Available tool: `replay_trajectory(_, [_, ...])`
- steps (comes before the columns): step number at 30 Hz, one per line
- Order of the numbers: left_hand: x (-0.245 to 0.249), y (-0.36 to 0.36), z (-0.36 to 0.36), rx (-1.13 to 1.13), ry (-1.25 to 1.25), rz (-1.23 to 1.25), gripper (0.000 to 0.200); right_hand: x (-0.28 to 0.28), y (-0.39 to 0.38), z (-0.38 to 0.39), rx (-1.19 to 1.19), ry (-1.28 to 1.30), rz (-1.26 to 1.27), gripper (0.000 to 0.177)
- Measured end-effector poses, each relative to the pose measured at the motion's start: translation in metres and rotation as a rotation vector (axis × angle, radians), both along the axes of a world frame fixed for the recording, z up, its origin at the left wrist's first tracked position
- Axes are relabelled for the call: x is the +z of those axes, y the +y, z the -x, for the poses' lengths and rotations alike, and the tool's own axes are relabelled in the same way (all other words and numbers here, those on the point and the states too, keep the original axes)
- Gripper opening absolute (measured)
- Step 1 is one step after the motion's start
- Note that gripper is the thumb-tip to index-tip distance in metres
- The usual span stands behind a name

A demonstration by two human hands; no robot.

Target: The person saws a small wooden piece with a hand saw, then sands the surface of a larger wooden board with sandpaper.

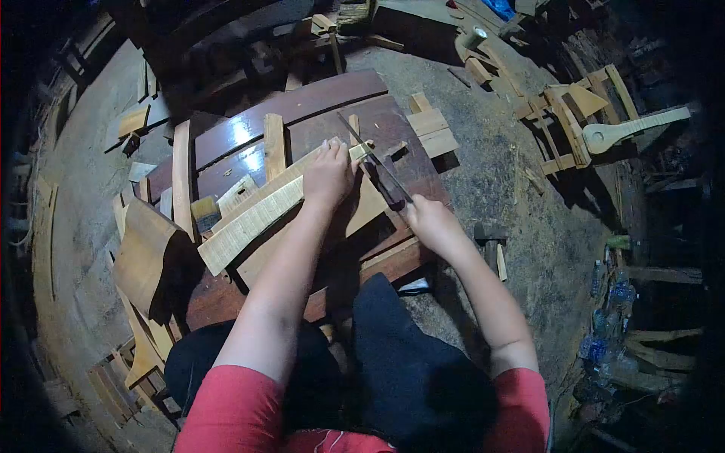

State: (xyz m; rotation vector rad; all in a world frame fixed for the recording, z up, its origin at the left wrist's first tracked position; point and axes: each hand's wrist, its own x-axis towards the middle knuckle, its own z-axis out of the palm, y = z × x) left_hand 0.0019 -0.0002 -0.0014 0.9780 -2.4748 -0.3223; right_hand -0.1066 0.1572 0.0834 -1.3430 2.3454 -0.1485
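Observation:
My left hand is closed over a long, pale, curved wooden piece, near its narrow far end. That piece lies slanted over boards on a reddish-brown wooden panel. In my right hand is the near end of a long, thin, dark file. The file slants up and left, crossing the narrow tip of the wooden piece just right of my left fingers. Its handle is hidden in my grip. Beside the wooden piece lies a brush with a pale wooden handle.
A curved brown wooden sheet stands at the left. To the right, a pale spoon-shaped wooden piece rests on a small wooden frame. Plastic bottles lie at the lower right. A hammer is on the dusty floor.

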Motion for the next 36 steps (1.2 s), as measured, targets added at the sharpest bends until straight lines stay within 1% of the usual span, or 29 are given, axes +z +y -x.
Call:
replay_trajectory(5, [0.010, 0.002, -0.002, 0.001, 0.014, -0.001, 0.046, -0.010, -0.011, -0.008, -0.008, -0.003, 0.029, 0.022])
replay_trajectory(8, [0.004, -0.001, -0.002, -0.024, 0.031, 0.007, 0.049, -0.022, -0.024, -0.005, -0.015, -0.032, 0.088, 0.022])
replay_trajectory(9, [0.004, -0.003, -0.002, -0.026, 0.026, -0.059, 0.049, -0.023, -0.027, -0.003, -0.025, -0.050, 0.100, 0.022])
replay_trajectory(11, [0.004, -0.005, -0.004, -0.067, 0.038, -0.044, 0.048, -0.025, -0.027, -0.004, -0.035, -0.049, 0.095, 0.023])
replay_trajectory(16, [0.005, -0.010, -0.005, -0.076, -0.012, -0.105, 0.048, -0.028, -0.024, -0.004, -0.035, -0.064, 0.141, 0.023])
replay_trajectory(17, [0.004, -0.013, -0.004, -0.072, -0.013, -0.109, 0.048, -0.028, -0.026, -0.005, -0.076, -0.072, 0.216, 0.022])
replay_trajectory(18, [0.005, -0.015, -0.004, -0.085, -0.042, -0.131, 0.047, -0.028, -0.027, -0.006, -0.116, -0.081, 0.293, 0.022])
replay_trajectory(19, [0.007, -0.017, -0.004, -0.097, -0.069, -0.151, 0.047, -0.027, -0.030, -0.006, -0.112, -0.082, 0.292, 0.022])
replay_trajectory(20, [0.009, -0.018, -0.003, -0.093, -0.068, -0.150, 0.047, -0.025, -0.034, -0.004, -0.133, -0.085, 0.378, 0.021])
replay_trajectory(21, [0.015, -0.018, -0.003, -0.089, -0.154, -0.133, 0.046, -0.023, -0.037, -0.003, -0.155, -0.089, 0.466, 0.020])
replay_trajectory(22, [0.021, -0.019, -0.003, -0.084, -0.240, -0.115, 0.046, -0.024, -0.039, -0.002, -0.153, -0.091, 0.469, 0.020])
replay_trajectory(23, [0.024, -0.022, -0.003, -0.083, -0.242, -0.112, 0.046, -0.027, -0.040, -0.001, -0.156, -0.114, 0.500, 0.019])
replay_trajectory(25, [0.029, -0.028, -0.001, -0.138, -0.361, -0.107, 0.046, -0.029, -0.041, 0.000, -0.159, -0.139, 0.534, 0.019])
replay_trajectory(28, [0.031, -0.032, 0.000, -0.139, -0.399, -0.155, 0.044, -0.031, -0.039, -0.001, -0.158, -0.149, 0.502, 0.019])
replay_trajectory(29, [0.031, -0.033, 0.000, -0.138, -0.400, -0.153, 0.044, -0.032, -0.039, -0.001, -0.158, -0.137, 0.483, 0.020])
replay_trajectory(31, [0.029, -0.034, -0.002, -0.144, -0.286, -0.222, 0.039, -0.028, -0.038, -0.001, -0.159, -0.126, 0.463, 0.020])
replay_trajectory(32, [0.028, -0.036, -0.003, -0.144, -0.286, -0.221, 0.039, -0.024, -0.038, -0.001, -0.159, -0.122, 0.460, 0.020])
replay_trajectory(34, [0.025, -0.042, -0.004, -0.222, -0.250, -0.219, 0.037, -0.020, -0.038, 0.000, -0.160, -0.119, 0.456, 0.020])
replay_trajectory(36, [0.021, -0.049, -0.004, -0.246, -0.226, -0.237, 0.036, -0.020, -0.040, 0.002, -0.135, -0.099, 0.480, 0.020])
